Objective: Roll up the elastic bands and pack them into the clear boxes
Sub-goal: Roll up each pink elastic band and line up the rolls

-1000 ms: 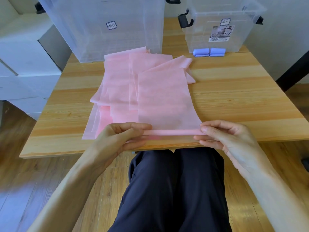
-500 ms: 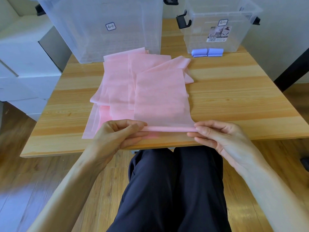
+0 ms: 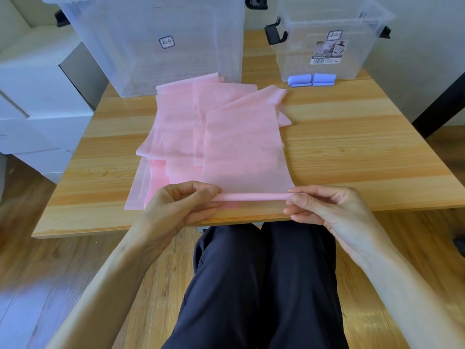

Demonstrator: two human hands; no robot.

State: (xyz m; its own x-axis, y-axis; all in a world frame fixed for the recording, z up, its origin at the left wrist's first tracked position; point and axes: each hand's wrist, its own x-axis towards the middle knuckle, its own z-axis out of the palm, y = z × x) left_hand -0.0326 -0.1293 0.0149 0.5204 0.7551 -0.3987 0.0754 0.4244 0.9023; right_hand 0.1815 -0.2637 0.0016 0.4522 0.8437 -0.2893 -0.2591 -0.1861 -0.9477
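1. One pink band (image 3: pixel 245 152) lies flat near the tabletop's front edge; its long axis runs front to back, and its near end is rolled into a thin tube lying left to right.
2. Left hand (image 3: pixel 176 210) pinches the tube's left end; right hand (image 3: pixel 324 210) pinches the right end.
3. More pink bands (image 3: pixel 173 127) lie beneath, offset left.
4. Two purple rolls (image 3: pixel 312 80) touch the small clear box (image 3: pixel 327 34) at the back-right; large clear box (image 3: pixel 156 41) back-left.
5. Table (image 3: pixel 352 147): light wood.

Pink band (image 3: pixel 246 147): near edge now rolled into a thicker tube between the fingers (image 3: pixel 201 190).
Flat length: shorter beyond the fingers.
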